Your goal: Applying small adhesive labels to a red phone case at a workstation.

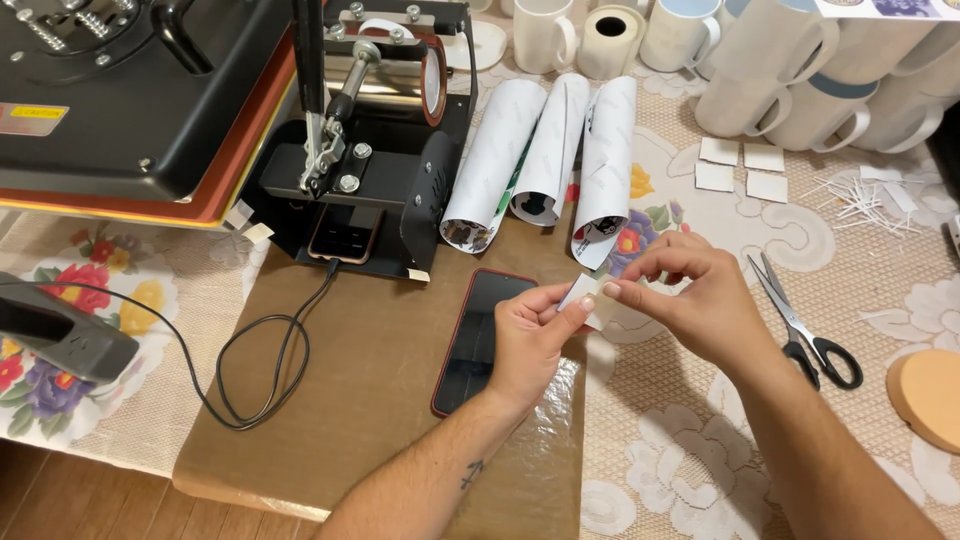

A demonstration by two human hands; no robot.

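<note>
Closest to the camera, both hands meet over the table edge of the brown sheet point(370, 400). The left hand point(530, 340) pinches a small white paper piece point(585, 296) between thumb and forefinger, fingers narrow and closed on it. The right hand point(690, 295) grips the other end of the same piece with its fingertips, also closed tight, so the piece is held up between the two hands and does not touch the table. Probably it is held so to let the fingers peel or fold it.

Just under the left hand lies a dark phone point(478, 345) with a red case, screen up, on the brown sheet. To the right, black-handled scissors point(805, 325) lie on the lace tablecloth point(700, 450), near the right hand and easy to take.

Further away, three rolled printed papers point(550, 160) lie side by side beside a mug press point(380, 130), whose cable point(260, 370) loops over the sheet. More small white squares point(742, 165) lie apart from the hands. At the far edge stand white mugs point(770, 90), several stacked on their sides.
</note>
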